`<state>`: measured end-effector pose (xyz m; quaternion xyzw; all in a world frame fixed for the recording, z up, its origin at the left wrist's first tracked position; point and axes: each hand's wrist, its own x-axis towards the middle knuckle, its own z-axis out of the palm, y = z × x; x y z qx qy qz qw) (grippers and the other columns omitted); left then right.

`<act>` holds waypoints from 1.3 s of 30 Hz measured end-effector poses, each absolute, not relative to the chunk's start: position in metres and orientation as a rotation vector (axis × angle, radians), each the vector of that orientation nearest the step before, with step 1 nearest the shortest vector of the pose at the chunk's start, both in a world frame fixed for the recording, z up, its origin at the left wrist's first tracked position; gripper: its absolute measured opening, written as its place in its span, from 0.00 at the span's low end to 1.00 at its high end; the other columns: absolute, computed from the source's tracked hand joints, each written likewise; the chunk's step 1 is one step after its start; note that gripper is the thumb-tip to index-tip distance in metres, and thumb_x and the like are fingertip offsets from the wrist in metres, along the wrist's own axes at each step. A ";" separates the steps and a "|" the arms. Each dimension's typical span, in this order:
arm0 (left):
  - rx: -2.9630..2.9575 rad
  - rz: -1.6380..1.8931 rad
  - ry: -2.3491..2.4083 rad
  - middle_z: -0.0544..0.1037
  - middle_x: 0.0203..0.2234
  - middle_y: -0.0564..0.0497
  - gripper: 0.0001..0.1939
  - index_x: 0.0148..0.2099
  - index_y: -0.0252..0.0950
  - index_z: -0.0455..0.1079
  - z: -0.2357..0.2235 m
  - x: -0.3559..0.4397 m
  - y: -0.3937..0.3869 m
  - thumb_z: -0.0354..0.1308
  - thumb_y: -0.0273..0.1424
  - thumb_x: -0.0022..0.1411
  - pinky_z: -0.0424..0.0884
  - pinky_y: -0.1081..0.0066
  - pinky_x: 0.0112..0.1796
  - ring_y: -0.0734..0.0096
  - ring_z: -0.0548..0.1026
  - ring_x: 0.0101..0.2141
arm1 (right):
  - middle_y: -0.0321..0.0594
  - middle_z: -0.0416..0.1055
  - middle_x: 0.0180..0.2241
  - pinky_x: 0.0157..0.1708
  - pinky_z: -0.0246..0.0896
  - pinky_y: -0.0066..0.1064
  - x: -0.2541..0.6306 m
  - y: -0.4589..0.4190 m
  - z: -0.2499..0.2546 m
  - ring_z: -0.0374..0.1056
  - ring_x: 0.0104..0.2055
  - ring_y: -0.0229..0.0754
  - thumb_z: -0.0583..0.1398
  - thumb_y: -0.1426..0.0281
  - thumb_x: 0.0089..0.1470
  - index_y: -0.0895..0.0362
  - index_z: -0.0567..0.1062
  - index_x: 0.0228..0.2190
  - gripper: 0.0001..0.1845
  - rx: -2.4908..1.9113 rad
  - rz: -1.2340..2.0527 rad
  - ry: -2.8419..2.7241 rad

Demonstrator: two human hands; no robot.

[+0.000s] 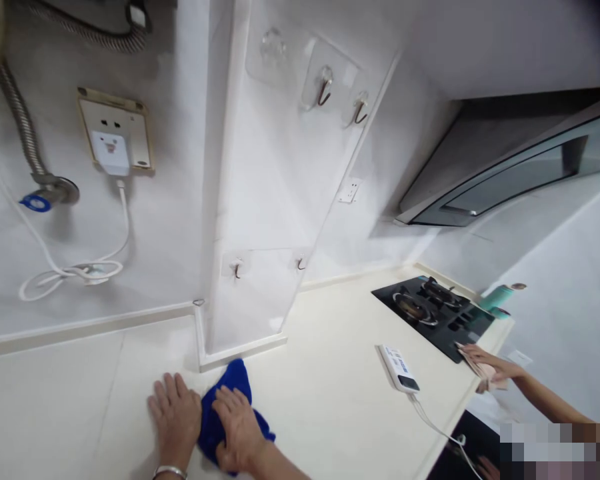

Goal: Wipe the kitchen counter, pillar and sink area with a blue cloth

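My left hand lies on the pale countertop with its fingers stretched out and holds nothing. A bracelet circles that wrist, and the thumb side is at the edge of a bunched dark blue cloth. Over the cloth is my right hand, fingers bent and pressing it against the counter. Part of the cloth is hidden beneath this hand. Just beyond the cloth stands the foot of a white wall column.
Another person's hand holds a light pink cloth at the gas stove's edge. A white power bank with a cable lies on the counter. A green bottle stands behind the stove. Above hangs a range hood.
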<state>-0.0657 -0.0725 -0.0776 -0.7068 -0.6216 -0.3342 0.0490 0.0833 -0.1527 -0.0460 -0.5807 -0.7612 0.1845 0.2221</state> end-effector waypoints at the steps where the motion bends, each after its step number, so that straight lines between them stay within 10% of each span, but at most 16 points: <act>1: -2.151 -1.016 -1.900 0.57 0.66 0.25 0.30 0.64 0.17 0.61 -0.078 -0.067 -0.073 0.40 0.31 0.66 0.50 0.37 0.64 0.39 0.44 0.69 | 0.51 0.59 0.67 0.70 0.39 0.53 0.077 -0.160 -0.054 0.50 0.71 0.56 0.58 0.64 0.39 0.58 0.64 0.61 0.44 -1.589 0.483 -2.075; 9: -2.103 -0.983 -1.978 0.60 0.64 0.26 0.29 0.62 0.16 0.63 -0.078 -0.064 -0.070 0.41 0.30 0.65 0.47 0.39 0.66 0.39 0.45 0.69 | 0.45 0.78 0.46 0.53 0.69 0.42 0.169 -0.195 -0.060 0.74 0.49 0.50 0.54 0.67 0.43 0.55 0.72 0.49 0.28 -1.746 0.302 -1.318; 20: -2.079 -0.939 -1.877 0.58 0.65 0.24 0.28 0.63 0.15 0.62 -0.086 -0.064 -0.070 0.41 0.29 0.66 0.47 0.38 0.65 0.39 0.40 0.70 | 0.54 0.76 0.46 0.53 0.66 0.51 0.201 -0.079 -0.040 0.69 0.53 0.54 0.52 0.71 0.45 0.63 0.71 0.49 0.28 -1.863 -0.240 -1.154; 33: -2.113 -0.817 -1.912 0.58 0.64 0.23 0.28 0.63 0.15 0.61 -0.081 -0.062 -0.072 0.45 0.26 0.65 0.48 0.38 0.65 0.35 0.39 0.69 | 0.59 0.74 0.50 0.56 0.64 0.54 0.083 -0.073 -0.064 0.60 0.63 0.61 0.55 0.79 0.36 0.65 0.70 0.52 0.36 -1.877 -0.274 -1.588; 39: -2.152 -0.841 -1.853 0.57 0.66 0.28 0.25 0.64 0.29 0.66 -0.085 -0.066 -0.072 0.48 0.25 0.66 0.48 0.33 0.64 0.35 0.31 0.69 | 0.57 0.66 0.62 0.62 0.57 0.54 0.065 -0.082 -0.065 0.55 0.68 0.59 0.56 0.75 0.33 0.63 0.70 0.54 0.40 -1.721 -0.067 -1.848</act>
